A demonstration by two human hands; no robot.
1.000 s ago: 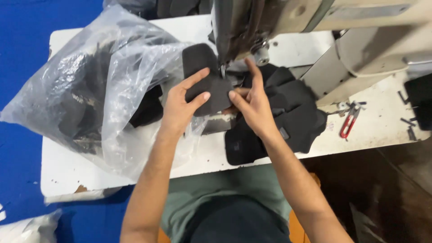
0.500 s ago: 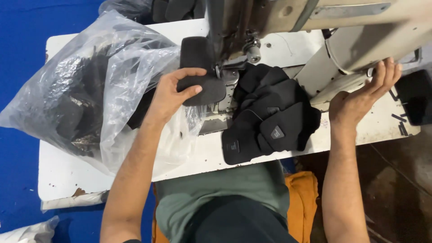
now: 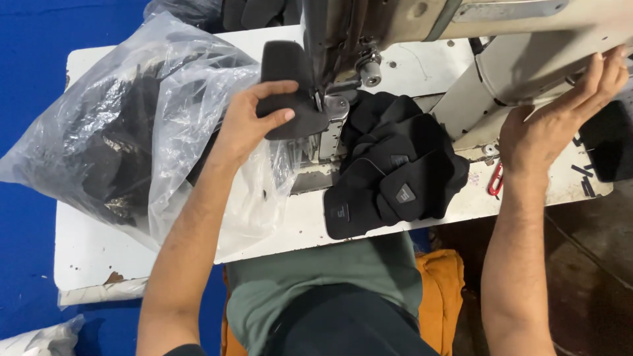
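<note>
Your left hand (image 3: 254, 118) pinches 1 black fabric piece (image 3: 287, 89) under the sewing machine's needle (image 3: 330, 99) at upper centre; your right hand (image 3: 560, 118) rests open on its body. Sewn pieces (image 3: 395, 175) pile at centre; the bag (image 3: 112, 125) at left holds more.

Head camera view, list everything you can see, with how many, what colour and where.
Sewing machine: one, cream, top right of the table.
Table: one, white, across the middle.
Black fabric piece: one, black, at the machine's needle, under the left hand.
Pile of black pieces: count unclear, black, table front, right of the needle.
Clear plastic bag: one, holding dark pieces, left on the table.
Red-handled snips: one, near the right wrist.
Floor: blue, left side.
Orange cloth: one, beside the lap.
Left hand: holds the black fabric piece.
Right hand: open, on the machine's right end.
</note>
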